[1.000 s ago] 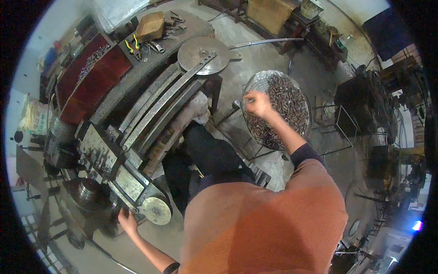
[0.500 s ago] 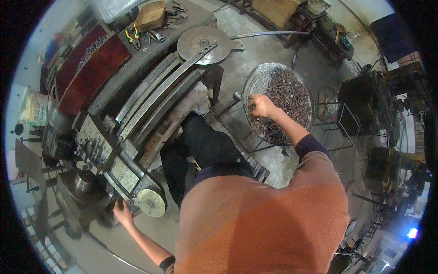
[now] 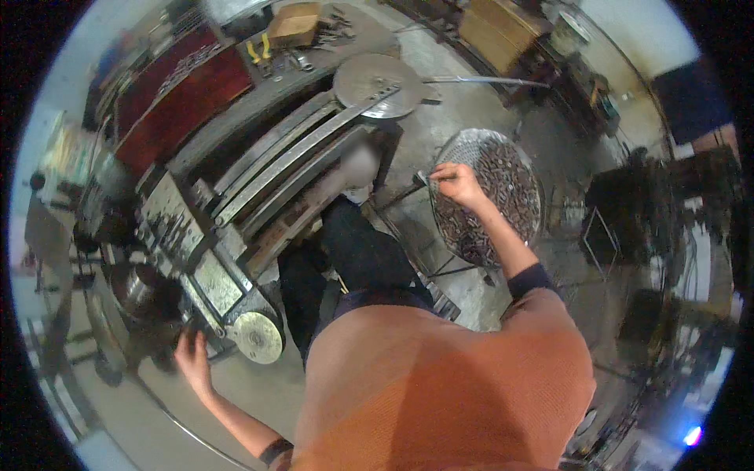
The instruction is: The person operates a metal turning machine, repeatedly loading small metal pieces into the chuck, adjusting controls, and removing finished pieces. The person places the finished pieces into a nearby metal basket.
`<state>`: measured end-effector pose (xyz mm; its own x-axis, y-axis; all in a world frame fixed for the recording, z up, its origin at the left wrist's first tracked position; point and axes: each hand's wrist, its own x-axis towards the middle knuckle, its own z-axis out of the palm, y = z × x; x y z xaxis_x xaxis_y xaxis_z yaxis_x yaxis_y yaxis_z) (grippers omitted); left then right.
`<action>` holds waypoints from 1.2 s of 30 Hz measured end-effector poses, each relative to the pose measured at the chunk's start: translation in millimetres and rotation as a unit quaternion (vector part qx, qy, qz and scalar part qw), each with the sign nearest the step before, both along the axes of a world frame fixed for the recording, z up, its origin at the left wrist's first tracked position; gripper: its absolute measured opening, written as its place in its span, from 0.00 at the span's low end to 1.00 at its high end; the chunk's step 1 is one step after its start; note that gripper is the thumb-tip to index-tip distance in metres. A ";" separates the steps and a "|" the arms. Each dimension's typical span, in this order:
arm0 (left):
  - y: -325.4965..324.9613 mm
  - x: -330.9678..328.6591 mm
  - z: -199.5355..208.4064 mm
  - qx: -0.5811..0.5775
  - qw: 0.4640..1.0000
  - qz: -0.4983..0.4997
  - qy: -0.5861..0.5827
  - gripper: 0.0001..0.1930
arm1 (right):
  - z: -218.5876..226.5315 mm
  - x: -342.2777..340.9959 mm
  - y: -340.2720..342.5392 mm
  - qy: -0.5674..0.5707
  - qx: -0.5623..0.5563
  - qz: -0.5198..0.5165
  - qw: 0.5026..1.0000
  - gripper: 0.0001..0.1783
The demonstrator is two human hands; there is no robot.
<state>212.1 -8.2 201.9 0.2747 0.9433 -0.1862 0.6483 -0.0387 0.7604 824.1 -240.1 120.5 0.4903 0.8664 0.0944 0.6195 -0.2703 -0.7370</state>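
Observation:
Above the near left rim of a round perforated metal basin, my right hand is closed in a pinch; whatever its fingertips hold is too small to make out. Small dark metal cylinders heap inside the basin. At the lower left, my left hand has its fingers stretched out and slightly apart, close to the end of a metal machine. A pale round disc sits on that end, right of the hand. Long steel bars run from the machine to a larger flat disc.
A dark red tray of small parts stands on the bench. Yellow-handled pliers, a cardboard box and loose tools lie behind the bars. A metal rod sticks out from the large disc. Metal frames stand at right.
My left hand has moved left, slightly away from the machine's end, and its fingers have spread. My right hand stays over the basin's left side, its fingertips nearer the rim. The view has shifted.

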 end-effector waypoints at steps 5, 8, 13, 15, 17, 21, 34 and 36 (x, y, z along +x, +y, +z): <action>-17.3 109.3 76.9 0.051 0.996 0.027 -0.073 0.08 | 71.5 -106.3 83.8 0.063 0.194 0.241 0.949 0.25; -29.0 170.4 91.3 0.032 0.979 -0.079 -0.184 0.12 | 106.2 -175.6 134.0 0.095 0.298 0.393 0.865 0.23; -34.2 186.5 71.9 -0.058 0.941 -0.151 -0.297 0.16 | 135.2 -231.8 167.0 0.073 0.322 0.469 0.819 0.22; -33.3 179.1 70.7 -0.070 0.937 -0.144 -0.309 0.17 | 135.2 -238.3 172.5 0.054 0.326 0.479 0.813 0.22; -32.5 170.9 67.1 -0.059 0.951 -0.134 -0.270 0.17 | 137.9 -246.7 173.5 0.023 0.300 0.490 0.818 0.21; -25.1 150.5 57.4 0.054 0.970 -0.178 -0.157 0.15 | 146.3 -262.4 186.1 -0.022 0.246 0.545 0.801 0.18; -12.8 39.0 106.7 0.148 0.984 -0.086 -0.053 0.13 | 188.3 -354.7 288.7 -0.130 0.222 0.696 0.670 0.14; -19.0 -7.0 104.1 0.255 0.964 -0.043 0.066 0.16 | 196.0 -376.2 315.3 -0.284 0.199 0.635 0.690 0.15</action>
